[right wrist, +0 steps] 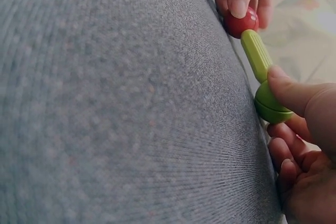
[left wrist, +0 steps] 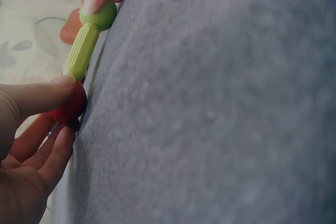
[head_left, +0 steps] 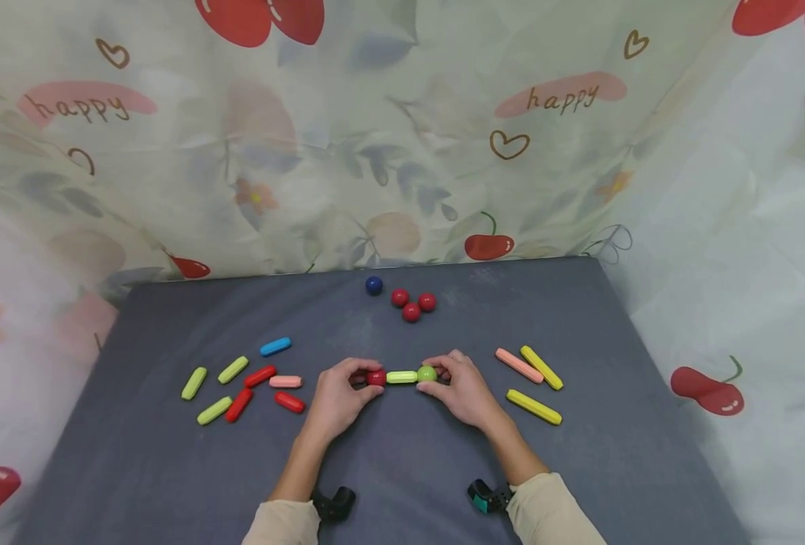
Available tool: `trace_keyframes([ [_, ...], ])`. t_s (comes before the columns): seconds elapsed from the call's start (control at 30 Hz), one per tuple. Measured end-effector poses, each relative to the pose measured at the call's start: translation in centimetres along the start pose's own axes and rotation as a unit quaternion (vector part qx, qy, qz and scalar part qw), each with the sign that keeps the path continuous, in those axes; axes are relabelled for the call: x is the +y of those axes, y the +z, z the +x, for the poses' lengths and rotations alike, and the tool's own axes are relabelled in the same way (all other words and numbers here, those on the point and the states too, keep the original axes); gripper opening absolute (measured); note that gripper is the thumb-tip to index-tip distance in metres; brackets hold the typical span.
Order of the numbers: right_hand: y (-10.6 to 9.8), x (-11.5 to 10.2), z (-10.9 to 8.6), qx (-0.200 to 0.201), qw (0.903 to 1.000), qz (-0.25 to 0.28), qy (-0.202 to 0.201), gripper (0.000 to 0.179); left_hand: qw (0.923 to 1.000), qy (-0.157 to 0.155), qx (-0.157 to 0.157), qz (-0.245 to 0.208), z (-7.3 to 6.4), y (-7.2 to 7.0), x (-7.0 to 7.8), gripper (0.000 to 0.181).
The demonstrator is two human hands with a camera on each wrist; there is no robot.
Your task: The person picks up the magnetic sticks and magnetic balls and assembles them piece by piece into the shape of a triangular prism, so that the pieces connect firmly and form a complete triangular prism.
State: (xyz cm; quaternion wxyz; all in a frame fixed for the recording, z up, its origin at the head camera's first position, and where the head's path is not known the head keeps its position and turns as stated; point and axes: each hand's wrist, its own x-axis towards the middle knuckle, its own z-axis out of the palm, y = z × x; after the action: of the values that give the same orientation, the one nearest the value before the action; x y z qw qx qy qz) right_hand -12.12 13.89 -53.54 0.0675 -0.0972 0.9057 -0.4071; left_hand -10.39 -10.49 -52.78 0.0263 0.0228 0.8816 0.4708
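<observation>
A person's left hand pinches a red ball while the right hand pinches a green ball, the two balls sitting at opposite ends of a lime-green stick that lies near the middle of the grey table, each ball touching its end of the stick. In the wrist views, a thumb rests on top of each ball with the fingers curled beneath. To the left lie scattered sticks: three lime-green sticks, three red sticks, a pink stick and a blue stick. To the right, a salmon stick lies just beside a yellow stick, with another yellow stick nearer the person. At the far edge sit a dark blue ball and a cluster of three red balls. A cherry-print cloth hangs behind
</observation>
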Motion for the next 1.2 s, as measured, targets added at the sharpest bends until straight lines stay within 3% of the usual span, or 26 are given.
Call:
trace_keyframes([
  [0.1, 0.0, 0.0, 0.0, 0.000, 1.0000, 0.003, 0.000, 0.037, 1.0000, 0.000, 0.000, 0.003, -0.1, -0.9, -0.3, 0.039],
  [0.23, 0.1, 0.0, -0.1, -0.008, 1.0000, 0.000, 0.005, 0.038, 0.9996, -0.010, 0.023, 0.009, -0.6, -3.8, -1.2, 0.042],
  [0.4, -0.1, -0.1, -0.1, -0.008, 0.9999, -0.003, 0.007, 0.038, 0.9960, -0.057, 0.061, 0.031, -1.7, -8.0, -2.9, 0.040],
  [0.53, -0.2, -0.2, -0.1, -0.007, 1.0000, -0.005, 0.001, 0.037, 0.9933, -0.085, 0.063, 0.047, -2.3, -10.0, -4.1, 0.041],
  [0.7, -0.2, -0.2, -0.1, -0.010, 0.9999, -0.006, 0.000, 0.038, 0.9910, -0.086, 0.050, 0.090, -2.3, -10.7, -4.7, 0.040],
  [0.93, -0.2, -0.2, -0.2, -0.009, 0.9999, -0.006, 0.002, 0.038, 0.9836, -0.104, 0.017, 0.147, -1.4, -10.5, -4.1, 0.036],
  [1.2, -0.1, -0.1, -0.2, -0.010, 0.9999, -0.009, 0.002, 0.038, 0.9785, -0.070, 0.004, 0.194, -0.7, -10.4, -4.0, 0.034],
])
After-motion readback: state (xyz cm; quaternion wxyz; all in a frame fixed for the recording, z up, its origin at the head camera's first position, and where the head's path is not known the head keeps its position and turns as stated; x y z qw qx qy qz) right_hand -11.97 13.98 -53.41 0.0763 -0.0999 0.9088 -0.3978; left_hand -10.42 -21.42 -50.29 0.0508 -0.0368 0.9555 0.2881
